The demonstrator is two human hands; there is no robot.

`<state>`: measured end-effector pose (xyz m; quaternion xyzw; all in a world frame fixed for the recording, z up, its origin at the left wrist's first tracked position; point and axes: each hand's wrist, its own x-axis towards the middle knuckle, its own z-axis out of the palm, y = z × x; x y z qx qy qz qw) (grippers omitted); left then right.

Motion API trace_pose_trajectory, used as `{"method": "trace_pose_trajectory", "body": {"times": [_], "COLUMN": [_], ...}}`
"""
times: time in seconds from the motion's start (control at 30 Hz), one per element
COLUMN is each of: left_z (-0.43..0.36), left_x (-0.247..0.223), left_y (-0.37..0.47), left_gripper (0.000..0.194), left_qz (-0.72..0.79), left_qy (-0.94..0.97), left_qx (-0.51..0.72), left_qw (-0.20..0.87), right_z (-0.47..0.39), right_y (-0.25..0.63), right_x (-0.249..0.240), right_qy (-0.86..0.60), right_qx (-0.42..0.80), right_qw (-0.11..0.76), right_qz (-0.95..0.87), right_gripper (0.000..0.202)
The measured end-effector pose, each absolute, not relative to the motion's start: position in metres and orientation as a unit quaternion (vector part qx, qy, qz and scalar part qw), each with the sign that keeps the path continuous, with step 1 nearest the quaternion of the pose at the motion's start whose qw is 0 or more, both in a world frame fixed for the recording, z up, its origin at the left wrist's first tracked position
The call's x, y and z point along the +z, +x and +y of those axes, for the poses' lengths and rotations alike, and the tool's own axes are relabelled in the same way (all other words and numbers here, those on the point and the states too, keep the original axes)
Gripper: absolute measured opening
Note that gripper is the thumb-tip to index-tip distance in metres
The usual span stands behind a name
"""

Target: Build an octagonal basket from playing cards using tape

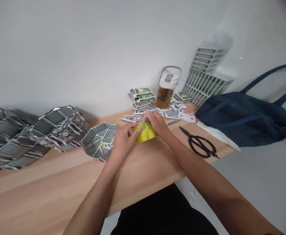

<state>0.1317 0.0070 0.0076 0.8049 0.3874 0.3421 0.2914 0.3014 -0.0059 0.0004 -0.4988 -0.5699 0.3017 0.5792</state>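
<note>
Between my hands is a shiny yellow-green card (145, 132), held over the wooden table. My left hand (123, 139) grips its left side, with the thumb laid across the front. At the upper right edge my right hand (159, 124) pinches it, the fingers closed together. Just beyond my hands lie loose playing cards (172, 113) and folded card pieces (131, 118). Left of my left hand sits an octagonal tray made of folded cards (90, 145), with card pieces inside. Black-handled scissors (198, 143) rest to the right of my right forearm.
Green-and-white card boxes (144, 98) are stacked by the wall, beside a lidded bottle of amber liquid (164, 94). A tall pile of wrapped boxes (206, 75) and a blue bag (243, 117) stand right. Folded-card baskets (59, 127) line the left side of the table (59, 189).
</note>
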Motion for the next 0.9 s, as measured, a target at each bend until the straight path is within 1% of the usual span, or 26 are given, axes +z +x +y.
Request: {"method": "trace_pose_trajectory", "body": {"times": [0.07,0.17,0.5,0.63,0.73,0.9], "left_z": [0.012,0.015,0.025,0.025,0.025,0.025], "left_x": [0.008,0.011,-0.011,-0.014,-0.014,-0.017], "left_y": [0.138,0.148,0.164,0.163,0.162,0.164], "left_gripper": [0.024,0.026,0.025,0.023,0.024,0.023], "left_qz": [0.397,0.407,0.323,0.303,0.295,0.312], "left_qy": [0.796,0.782,0.712,0.698,0.697,0.688], "left_qx": [0.337,0.337,0.391,0.375,0.366,0.382], "left_qw": [0.308,0.332,0.487,0.529,0.542,0.533], "right_z": [-0.001,0.003,0.003,0.005,0.005,0.005], "right_y": [0.305,0.308,0.329,0.332,0.332,0.334], "right_x": [0.003,0.002,-0.007,-0.007,-0.008,-0.008], "right_qy": [-0.502,-0.498,-0.459,-0.466,-0.465,-0.457], "right_qx": [0.25,0.222,0.227,0.225,0.221,0.243], "right_qw": [0.576,0.577,0.604,0.593,0.6,0.644], "right_qz": [-0.594,-0.609,-0.611,-0.617,-0.613,-0.563], "right_gripper": [0.056,0.053,0.047,0.051,0.05,0.044]}}
